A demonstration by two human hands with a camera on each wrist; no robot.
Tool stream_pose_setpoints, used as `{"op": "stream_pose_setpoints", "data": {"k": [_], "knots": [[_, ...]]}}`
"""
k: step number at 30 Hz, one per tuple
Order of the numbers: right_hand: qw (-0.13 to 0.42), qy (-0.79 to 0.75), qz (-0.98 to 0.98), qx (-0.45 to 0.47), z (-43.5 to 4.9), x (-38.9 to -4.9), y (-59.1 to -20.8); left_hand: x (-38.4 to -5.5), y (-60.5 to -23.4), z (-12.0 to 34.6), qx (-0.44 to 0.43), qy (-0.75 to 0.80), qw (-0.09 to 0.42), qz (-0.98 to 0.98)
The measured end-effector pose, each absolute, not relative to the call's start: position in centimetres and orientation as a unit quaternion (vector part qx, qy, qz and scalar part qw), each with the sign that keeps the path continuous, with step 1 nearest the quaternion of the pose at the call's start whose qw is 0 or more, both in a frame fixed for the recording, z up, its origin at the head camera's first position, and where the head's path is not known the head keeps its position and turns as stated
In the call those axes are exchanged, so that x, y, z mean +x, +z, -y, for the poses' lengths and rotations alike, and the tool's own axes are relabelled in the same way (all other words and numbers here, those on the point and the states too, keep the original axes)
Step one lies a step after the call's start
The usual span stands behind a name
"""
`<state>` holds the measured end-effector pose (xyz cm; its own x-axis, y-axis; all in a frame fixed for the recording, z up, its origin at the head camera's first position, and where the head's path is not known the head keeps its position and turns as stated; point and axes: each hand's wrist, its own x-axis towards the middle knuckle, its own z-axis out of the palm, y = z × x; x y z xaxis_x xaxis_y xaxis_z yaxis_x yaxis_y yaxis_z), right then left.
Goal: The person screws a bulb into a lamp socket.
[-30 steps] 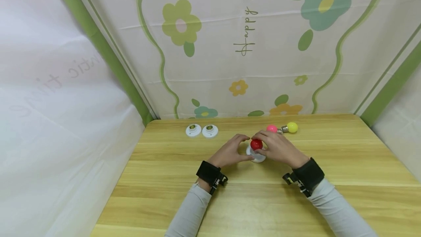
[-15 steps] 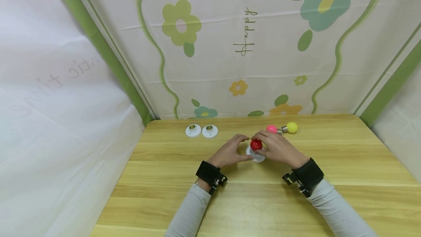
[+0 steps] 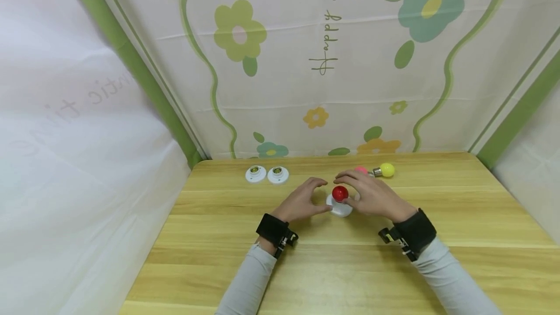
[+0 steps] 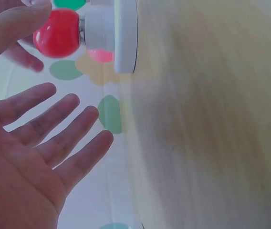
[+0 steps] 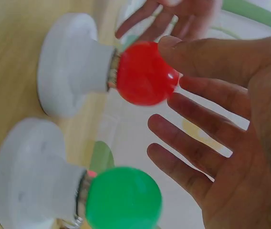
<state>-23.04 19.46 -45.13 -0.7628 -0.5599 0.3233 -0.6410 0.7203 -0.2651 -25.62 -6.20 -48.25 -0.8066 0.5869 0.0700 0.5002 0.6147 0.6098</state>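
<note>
In the head view a red light bulb (image 3: 340, 194) stands upright in a white round lamp socket (image 3: 341, 209); a strip of its metal screw base shows above the socket in the right wrist view. My left hand (image 3: 301, 202) is at the left of the socket, fingers spread and holding nothing. On the other side my right hand (image 3: 377, 197) is spread around the bulb, its thumb tip overlapping the red glass in the right wrist view. Close by, a green light bulb (image 5: 124, 198) sits in a second white socket (image 5: 28, 167), hidden behind my right hand in the head view.
Two white lamp sockets without bulbs, a left one (image 3: 255, 174) and a right one (image 3: 277, 175), stand at the back left of the wooden table (image 3: 341, 276). A pink bulb (image 3: 360, 170) and a yellow bulb (image 3: 387, 170) lie at the back, beyond my right hand.
The fingers of my right hand have opened away from the red bulb. My left hand has drawn back slightly to the left. The bulb stays in its socket.
</note>
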Motion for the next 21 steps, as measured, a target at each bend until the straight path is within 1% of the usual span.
{"op": "stream_pose_setpoints", "data": {"k": [5,10,13,21], "knots": [[0.123,0.193,0.92,0.319,-20.6,-23.3,-44.3,-26.0,-48.0,7.1,0.303,0.334,0.044,-0.891],[0.165,0.201,0.92,0.295,-22.2,-23.8,-43.8,-26.4,-47.9,8.3,0.298,0.346,0.006,-0.89],[0.178,0.211,0.921,0.274,-23.2,-24.2,-44.0,-26.8,-47.7,9.2,0.29,0.338,-0.015,-0.895],[0.162,0.225,0.934,0.225,-24.8,-25.3,-45.2,-28.4,-48.0,12.1,0.253,0.34,-0.052,-0.904]]}}
